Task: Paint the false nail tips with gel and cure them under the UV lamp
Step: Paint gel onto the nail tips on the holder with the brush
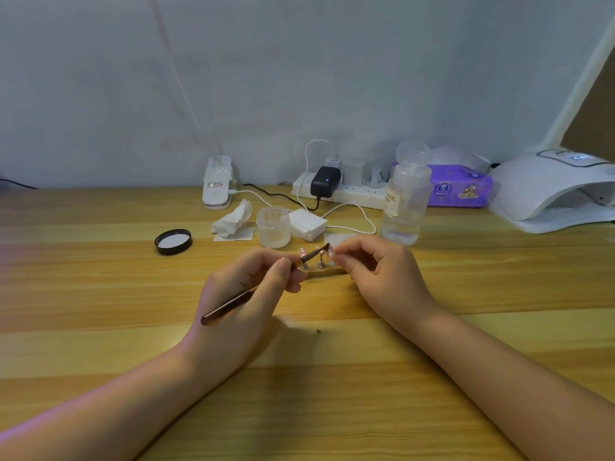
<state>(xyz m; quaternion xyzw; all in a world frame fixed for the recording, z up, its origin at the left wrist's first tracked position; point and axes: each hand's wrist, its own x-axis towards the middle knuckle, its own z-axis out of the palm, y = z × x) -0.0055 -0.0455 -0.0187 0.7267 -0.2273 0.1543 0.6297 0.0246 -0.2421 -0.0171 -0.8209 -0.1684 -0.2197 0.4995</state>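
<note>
We've got our left hand pinching the slim dark-handled gel brush, bristles angling up-right onto the small clear false nail tip pinched in our right hand, just above the little wooden stand.

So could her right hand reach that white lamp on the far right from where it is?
Probably yes. Bare wooden table lies between the right hand and the UV lamp, with nothing standing there; but its fingers pinch a nail tip now.

Clear nail tip touches the slanted brush's bristles.
</note>
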